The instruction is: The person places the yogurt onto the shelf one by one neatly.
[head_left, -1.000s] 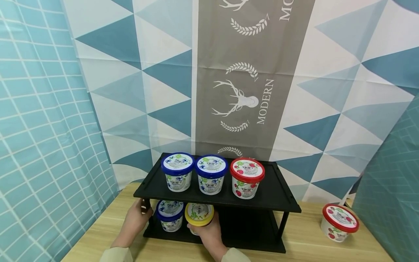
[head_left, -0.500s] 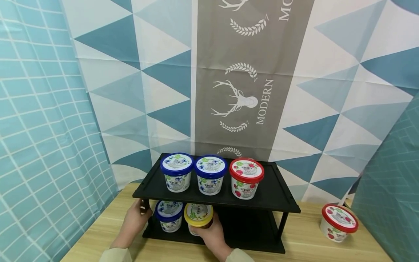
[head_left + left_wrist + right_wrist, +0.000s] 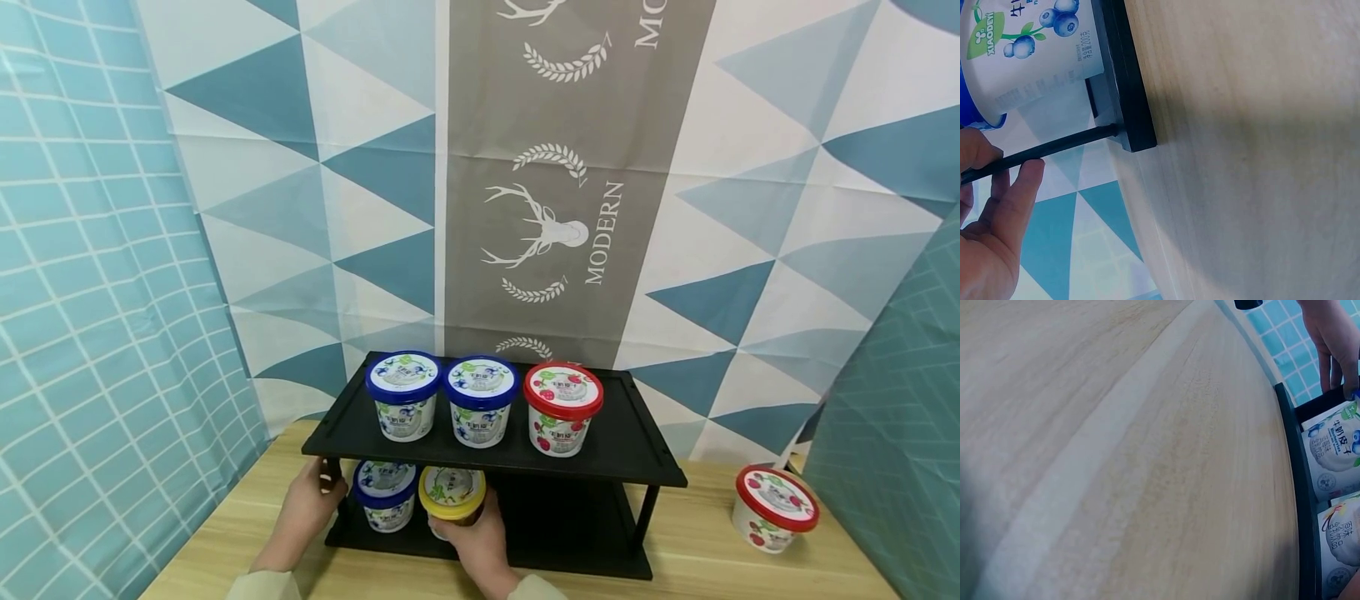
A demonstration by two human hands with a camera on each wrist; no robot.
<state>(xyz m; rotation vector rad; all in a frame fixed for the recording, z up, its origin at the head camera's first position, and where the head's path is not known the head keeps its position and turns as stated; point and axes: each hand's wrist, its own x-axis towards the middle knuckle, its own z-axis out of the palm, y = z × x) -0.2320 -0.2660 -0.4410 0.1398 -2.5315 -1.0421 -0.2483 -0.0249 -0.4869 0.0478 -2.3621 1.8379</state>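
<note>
A black two-tier rack point(image 3: 622, 433) stands on the table. My left hand point(image 3: 311, 500) grips its front left post point(image 3: 1054, 145), with thumb and fingers on either side of the thin rod in the left wrist view. On the lower tier, a yellow-lidded tub point(image 3: 452, 486) is held by my right hand point(image 3: 483, 542), fingers around its right side and front. Close to its left stands a blue-lidded tub point(image 3: 386, 500) with blueberries printed on it. The right wrist view catches both tubs' printed sides, a vanilla-patterned tub point(image 3: 1341, 534) lowest, and few of my right fingers.
Two blue-lidded tubs, left point(image 3: 405, 396) and middle point(image 3: 481, 400), and a red-lidded tub point(image 3: 562, 408) line the top tier. Another red-lidded tub point(image 3: 776, 508) sits on the wooden table point(image 3: 705, 542) at right. Patterned cloth point(image 3: 390, 200) hangs behind.
The head view drifts very slightly. My right hand shifts a little while keeping hold of the yellow-lidded tub; my left hand stays on the post.
</note>
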